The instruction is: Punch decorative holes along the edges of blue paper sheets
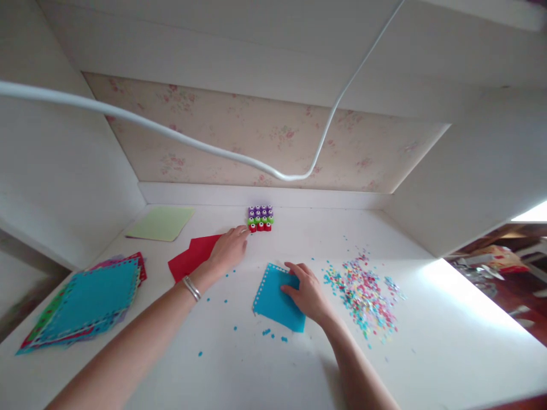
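While my left hand reaches toward the back edge of the desk, its fingertips come right up to the small block of paper punches, purple, green and red, standing in rows near that edge. Fingers extended and loosely spread, holding nothing; whether they touch the front red row I cannot tell. The palm lies over the far corner of a red sheet.

My right hand lies flat, fingers fairly wide, pressing on the blue sheet near the middle of the desk. Its left and top edges already show a punched row of holes. No grip, only pressure from above.

Other items: stack of punched coloured sheets at the left edge; pale green sheet at the back left corner; heap of confetti cut-outs to the right of the blue sheet; stray blue dots around it.

Risks, as judged:
- The punches stand close-packed; a sideways nudge from the fingertips could topple or scatter the rows.
- The left forearm, if lowered, could drag the red sheet.
- The right wrist sits near the confetti; a sweep outward would spread it across the desk.
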Motion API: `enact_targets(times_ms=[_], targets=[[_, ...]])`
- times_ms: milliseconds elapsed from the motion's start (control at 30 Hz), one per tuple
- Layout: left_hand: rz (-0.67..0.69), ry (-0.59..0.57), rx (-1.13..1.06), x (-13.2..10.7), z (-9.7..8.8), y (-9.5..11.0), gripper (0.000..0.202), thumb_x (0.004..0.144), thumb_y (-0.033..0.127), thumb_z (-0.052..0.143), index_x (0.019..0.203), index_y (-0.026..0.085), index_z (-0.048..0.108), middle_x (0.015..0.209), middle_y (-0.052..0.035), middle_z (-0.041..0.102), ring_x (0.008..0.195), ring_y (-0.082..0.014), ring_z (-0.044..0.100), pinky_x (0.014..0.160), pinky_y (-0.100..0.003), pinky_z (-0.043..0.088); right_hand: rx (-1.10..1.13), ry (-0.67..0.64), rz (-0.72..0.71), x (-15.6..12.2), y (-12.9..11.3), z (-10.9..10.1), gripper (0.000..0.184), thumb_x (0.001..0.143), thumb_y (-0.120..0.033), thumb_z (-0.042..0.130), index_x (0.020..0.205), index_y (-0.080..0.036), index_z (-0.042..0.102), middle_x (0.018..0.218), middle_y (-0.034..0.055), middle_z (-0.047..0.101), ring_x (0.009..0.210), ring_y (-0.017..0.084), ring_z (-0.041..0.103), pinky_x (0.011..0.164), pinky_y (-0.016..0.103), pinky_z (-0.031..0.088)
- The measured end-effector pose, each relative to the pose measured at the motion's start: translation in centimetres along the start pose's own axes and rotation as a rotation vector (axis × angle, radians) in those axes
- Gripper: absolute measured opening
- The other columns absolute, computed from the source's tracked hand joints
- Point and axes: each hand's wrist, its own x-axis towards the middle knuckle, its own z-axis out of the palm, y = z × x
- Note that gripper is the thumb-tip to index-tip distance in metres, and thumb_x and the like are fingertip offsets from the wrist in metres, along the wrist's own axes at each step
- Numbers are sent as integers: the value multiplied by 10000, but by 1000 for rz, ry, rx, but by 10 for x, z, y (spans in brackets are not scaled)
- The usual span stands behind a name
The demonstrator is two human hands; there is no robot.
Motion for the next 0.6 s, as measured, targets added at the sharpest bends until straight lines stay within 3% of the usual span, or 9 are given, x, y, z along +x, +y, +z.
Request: enact_targets(times_ms=[100,233,333,400,500,600], targets=[[18,-25,9,21,9,-13,483,893,61,394,1347,164,521,1454,-115,491,1312,-268,459,1082,-432,358,56,-4,83,2,4,-3,636,705,-207,728,1324,-228,581,1304,108,574,1087,274,609,946,386,473],[48,-75,7,32,18,-21,591,820,-26,373,1356,184,506,1449,-94,507,1318,-248,460,1073,-421,362,55,-30,149,4,8,-9,616,657,-219,764,1259,-237,636,1130,96,690,1038,312,633,925,435,461],[55,-91,-6,35,18,-21,551,827,-9,388,1322,192,526,1400,-103,545,1258,-251,509,1031,-409,390,67,-47,101,3,7,-14,307,714,-253,722,1020,-233,719,951,65,721,907,290,654,811,401,476],[56,-98,-18,35,15,-20,442,863,56,426,1258,199,564,1310,-111,598,1169,-256,564,979,-398,420,91,-54,72,1,6,-16,119,778,-321,669,805,-207,690,770,42,682,747,247,631,670,350,460],[60,-108,-30,30,10,-19,280,890,153,489,1133,209,617,1158,-109,648,1050,-261,609,912,-381,446,214,-54,108,-1,4,-16,269,850,-439,585,727,-201,607,643,12,597,609,197,563,533,293,390],[69,-119,-29,20,5,-19,195,889,181,517,1036,212,641,1081,-103,659,1008,-266,615,883,-376,455,407,-58,163,-2,2,-14,310,895,-502,508,875,-209,607,694,5,612,606,181,561,504,271,379]])
